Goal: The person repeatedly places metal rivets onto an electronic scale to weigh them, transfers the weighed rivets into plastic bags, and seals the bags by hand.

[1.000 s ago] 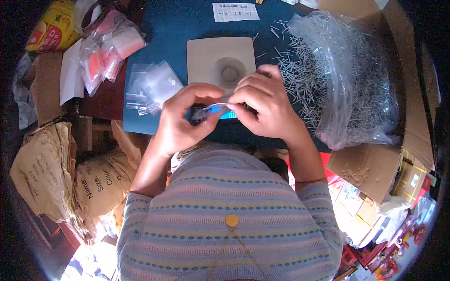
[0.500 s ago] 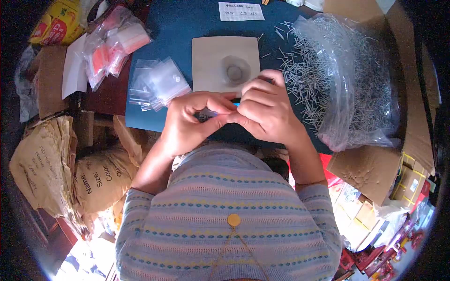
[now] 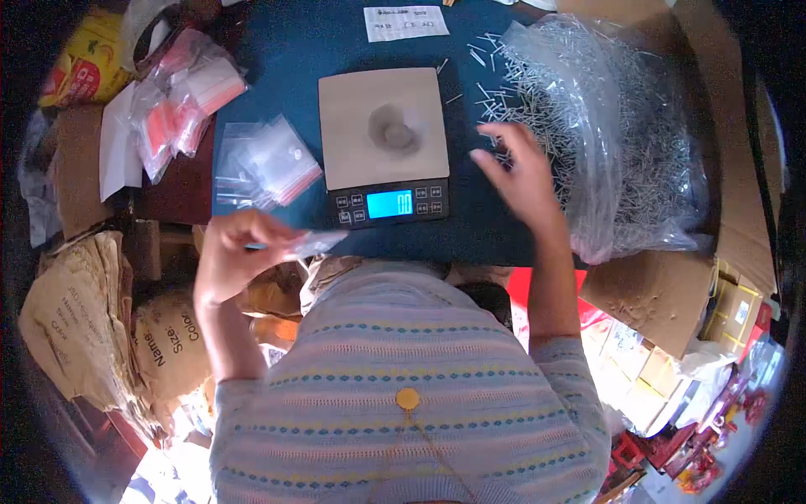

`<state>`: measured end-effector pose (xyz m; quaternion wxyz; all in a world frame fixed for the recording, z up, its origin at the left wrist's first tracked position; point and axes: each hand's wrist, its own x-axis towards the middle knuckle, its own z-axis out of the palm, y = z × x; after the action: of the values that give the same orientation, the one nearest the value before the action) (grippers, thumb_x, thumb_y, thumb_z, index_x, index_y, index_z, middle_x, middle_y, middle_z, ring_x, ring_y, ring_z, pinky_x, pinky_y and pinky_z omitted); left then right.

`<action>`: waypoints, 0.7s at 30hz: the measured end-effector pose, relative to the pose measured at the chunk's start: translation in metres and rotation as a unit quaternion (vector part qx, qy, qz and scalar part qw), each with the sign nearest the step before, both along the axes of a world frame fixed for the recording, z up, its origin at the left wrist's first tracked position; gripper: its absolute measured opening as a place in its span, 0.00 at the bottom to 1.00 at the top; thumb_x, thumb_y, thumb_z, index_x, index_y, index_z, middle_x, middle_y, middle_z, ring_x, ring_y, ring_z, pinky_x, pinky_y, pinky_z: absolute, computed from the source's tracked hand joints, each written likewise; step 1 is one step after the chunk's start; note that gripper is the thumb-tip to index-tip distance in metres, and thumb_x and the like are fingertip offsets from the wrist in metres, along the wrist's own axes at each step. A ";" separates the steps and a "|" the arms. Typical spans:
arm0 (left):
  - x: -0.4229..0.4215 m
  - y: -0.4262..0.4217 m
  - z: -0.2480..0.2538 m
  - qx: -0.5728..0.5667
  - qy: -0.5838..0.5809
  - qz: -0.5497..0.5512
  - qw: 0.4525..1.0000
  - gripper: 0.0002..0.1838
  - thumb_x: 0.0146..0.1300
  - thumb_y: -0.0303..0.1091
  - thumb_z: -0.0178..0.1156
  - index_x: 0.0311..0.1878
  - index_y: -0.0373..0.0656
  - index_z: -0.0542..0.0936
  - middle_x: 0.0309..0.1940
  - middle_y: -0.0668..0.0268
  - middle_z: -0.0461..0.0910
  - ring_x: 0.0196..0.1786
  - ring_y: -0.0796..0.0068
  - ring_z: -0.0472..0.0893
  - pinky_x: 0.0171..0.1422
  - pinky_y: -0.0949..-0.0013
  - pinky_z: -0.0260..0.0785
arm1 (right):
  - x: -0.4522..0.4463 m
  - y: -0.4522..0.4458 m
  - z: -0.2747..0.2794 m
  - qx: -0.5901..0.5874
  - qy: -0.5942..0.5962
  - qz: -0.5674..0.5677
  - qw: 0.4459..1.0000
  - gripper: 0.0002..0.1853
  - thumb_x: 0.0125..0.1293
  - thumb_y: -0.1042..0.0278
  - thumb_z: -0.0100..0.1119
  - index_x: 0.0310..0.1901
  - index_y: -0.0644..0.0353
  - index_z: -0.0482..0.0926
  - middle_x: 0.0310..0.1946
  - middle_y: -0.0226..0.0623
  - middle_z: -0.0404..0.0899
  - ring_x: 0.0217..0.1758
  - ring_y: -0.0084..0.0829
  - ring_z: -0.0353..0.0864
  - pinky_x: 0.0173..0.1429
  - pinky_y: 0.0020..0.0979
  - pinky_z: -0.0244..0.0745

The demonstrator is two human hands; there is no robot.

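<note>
My left hand point(image 3: 243, 252) pinches a small clear plastic bag point(image 3: 321, 243) in front of the table edge. Beyond it, a digital scale point(image 3: 382, 92) has a tan platform with a greyish round mark and a lit blue display. My right hand point(image 3: 522, 172), thumb and fingers apart, hovers by the left side of a heap of thin metal nails point(image 3: 550, 113); it is slightly blurred and I see nothing in it. Several flat clear zip bags point(image 3: 273, 164) lie left of the scale.
A large clear plastic bag point(image 3: 600, 160) covers part of the nails inside an opened cardboard box point(image 3: 655, 302). Packs of red-edged bags point(image 3: 180, 101) lie at the back left. A handwritten paper slip point(image 3: 406, 23) is behind the scale; brown paper sacks point(image 3: 80, 311) stand at left.
My hands have come apart from in front of the scale. The left moved left with the small bag, the right moved right towards the nails and opened. The scale's display is now uncovered.
</note>
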<state>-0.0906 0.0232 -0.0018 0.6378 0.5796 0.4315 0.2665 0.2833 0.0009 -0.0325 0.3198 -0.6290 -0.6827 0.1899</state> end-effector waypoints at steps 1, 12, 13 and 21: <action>-0.015 -0.001 0.002 -0.023 0.069 -0.018 0.997 0.09 0.48 0.18 0.68 0.22 0.38 0.76 0.33 0.56 0.83 0.38 0.70 0.83 0.39 0.72 0.73 | 0.022 -0.003 -0.013 0.007 -0.099 -0.055 0.994 0.23 0.55 0.57 0.65 0.50 0.59 0.74 0.45 0.48 0.74 0.49 0.45 0.74 0.51 0.39 0.72; -0.025 -0.006 -0.035 0.020 0.309 -0.037 0.950 0.08 0.52 0.29 0.69 0.32 0.36 0.81 0.30 0.59 0.83 0.38 0.71 0.83 0.42 0.70 0.74 | 0.044 0.002 -0.060 0.006 -0.227 -0.203 0.953 0.28 0.49 0.61 0.70 0.51 0.58 0.73 0.47 0.52 0.72 0.50 0.51 0.71 0.53 0.42 0.69; -0.020 -0.006 -0.035 0.036 0.296 -0.028 0.954 0.08 0.52 0.30 0.68 0.32 0.36 0.81 0.30 0.60 0.83 0.38 0.71 0.84 0.43 0.70 0.74 | 0.044 0.002 -0.060 0.030 -0.195 -0.187 0.962 0.25 0.48 0.64 0.69 0.49 0.58 0.74 0.45 0.50 0.73 0.49 0.50 0.72 0.52 0.42 0.69; 0.003 -0.003 -0.025 0.112 0.260 0.015 0.959 0.08 0.53 0.28 0.67 0.35 0.35 0.82 0.32 0.61 0.83 0.38 0.73 0.83 0.45 0.70 0.74 | 0.076 0.007 -0.059 0.023 0.001 -0.102 0.994 0.13 0.43 0.72 0.70 0.34 0.57 0.81 0.36 0.40 0.79 0.45 0.39 0.77 0.51 0.35 0.71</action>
<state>-0.0878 0.0206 -0.0266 0.4305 0.6904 0.5583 0.1624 0.3594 0.0080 -0.0919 0.3530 -0.6878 -0.6184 0.1411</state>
